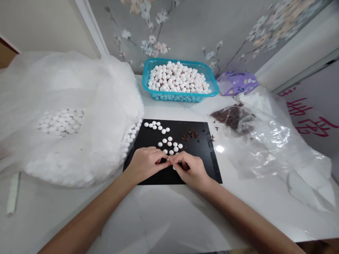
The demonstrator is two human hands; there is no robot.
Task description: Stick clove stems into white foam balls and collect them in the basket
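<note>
teal plastic basket (180, 96): white beads (174, 79) | clear bag (265, 148): dark brown crumbs (230, 117)

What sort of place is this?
Probably a room in a home set up for small handwork, not a factory: floral wallpaper, a white tabletop, and a teal plastic basket of white round pieces beside a black mat.

Whatever sits between my left grip (146, 164) and right grip (189, 171) is hidden from me, and the brown crumbs (190, 134) on the black board (203, 158) are too small to identify.
</note>
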